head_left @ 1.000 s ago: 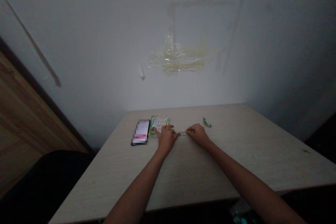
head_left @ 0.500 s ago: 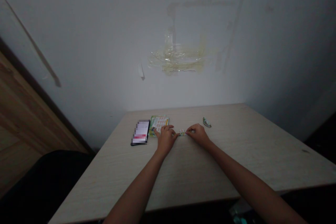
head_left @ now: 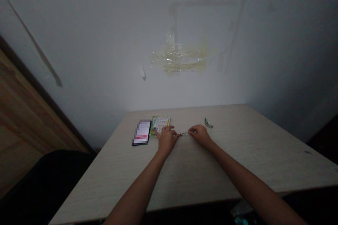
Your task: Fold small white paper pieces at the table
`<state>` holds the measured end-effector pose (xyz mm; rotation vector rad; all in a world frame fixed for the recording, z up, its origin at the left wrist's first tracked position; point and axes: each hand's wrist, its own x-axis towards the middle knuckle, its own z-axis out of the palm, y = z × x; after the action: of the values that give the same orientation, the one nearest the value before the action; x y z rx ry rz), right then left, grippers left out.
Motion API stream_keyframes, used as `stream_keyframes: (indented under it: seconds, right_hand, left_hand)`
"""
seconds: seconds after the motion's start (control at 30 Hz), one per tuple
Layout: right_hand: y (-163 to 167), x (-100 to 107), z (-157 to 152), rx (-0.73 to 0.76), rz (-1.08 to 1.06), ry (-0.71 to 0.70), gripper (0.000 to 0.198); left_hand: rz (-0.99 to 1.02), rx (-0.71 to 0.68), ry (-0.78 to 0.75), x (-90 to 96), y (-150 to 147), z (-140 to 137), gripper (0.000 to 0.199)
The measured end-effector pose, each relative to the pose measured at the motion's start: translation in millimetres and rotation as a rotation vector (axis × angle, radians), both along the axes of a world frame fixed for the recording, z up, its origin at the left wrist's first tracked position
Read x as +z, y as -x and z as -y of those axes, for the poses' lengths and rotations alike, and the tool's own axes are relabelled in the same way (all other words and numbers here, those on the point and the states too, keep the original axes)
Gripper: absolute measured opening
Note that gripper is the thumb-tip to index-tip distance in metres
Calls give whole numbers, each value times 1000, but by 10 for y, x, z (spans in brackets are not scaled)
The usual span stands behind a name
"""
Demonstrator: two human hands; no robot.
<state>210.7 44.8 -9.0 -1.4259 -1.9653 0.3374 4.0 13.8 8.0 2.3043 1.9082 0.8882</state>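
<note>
Between my two hands is a small printed paper strip (head_left: 184,133), white with green and coloured marks, close to the tabletop. My left hand (head_left: 167,140) pinches its left end with thumb and forefinger, while the other fingers spread over the near edge of a printed sheet (head_left: 161,122). At the right end of the strip, my right hand (head_left: 200,134) is closed in a pinch. Its fingertips hide that end. Green-edged printed paper lies under the sheet. A crumpled green-and-white scrap (head_left: 208,123) rests just beyond my right hand.
A phone (head_left: 142,133) with a lit screen, partly blurred out, lies left of the sheets. The pale wooden table (head_left: 227,175) meets a wall (head_left: 111,59) bearing old tape (head_left: 182,59). A dark chair-like shape (head_left: 50,179) stands at the left.
My right hand has shifted slightly to the right, and its pinch is a little farther from my left hand. My left hand stays in place on the strip.
</note>
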Motion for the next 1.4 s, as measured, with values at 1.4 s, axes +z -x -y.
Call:
stream_keyframes:
  seconds: [1.4]
  right_hand:
    - [135, -7, 69, -150, 118, 33, 16]
  left_hand:
    - [-47, -172, 51, -35, -8, -100, 24]
